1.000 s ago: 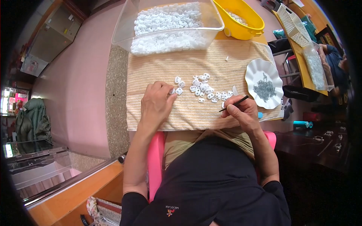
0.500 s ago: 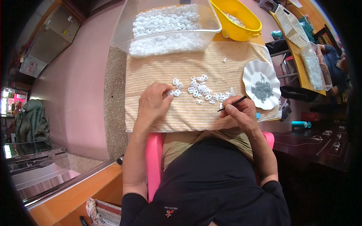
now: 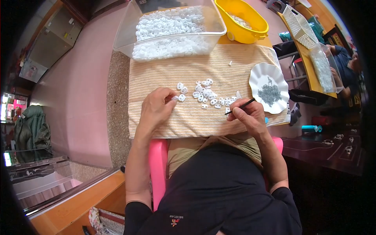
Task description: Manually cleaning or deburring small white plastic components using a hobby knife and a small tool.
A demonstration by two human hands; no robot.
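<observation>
Several small white plastic pieces (image 3: 205,94) lie scattered on a beige striped cloth (image 3: 196,121). My left hand (image 3: 156,107) rests on the cloth at their left edge, fingertips pinching one white piece (image 3: 175,98). My right hand (image 3: 246,115) holds a thin black tool (image 3: 239,106), its tip pointing left toward the pieces. A white scalloped dish (image 3: 258,78) with a heap of small grey parts (image 3: 269,94) sits just right of my right hand.
A clear plastic bin (image 3: 125,39) full of white pieces stands at the back. A yellow tub (image 3: 256,33) sits to its right. Further right, a wooden bench holds a white basket (image 3: 299,25) and a clear bag; another person's arm (image 3: 344,58) is there.
My left hand has shifted slightly right toward the pieces and closed its fingertips on one. My right hand and the tool have barely moved.
</observation>
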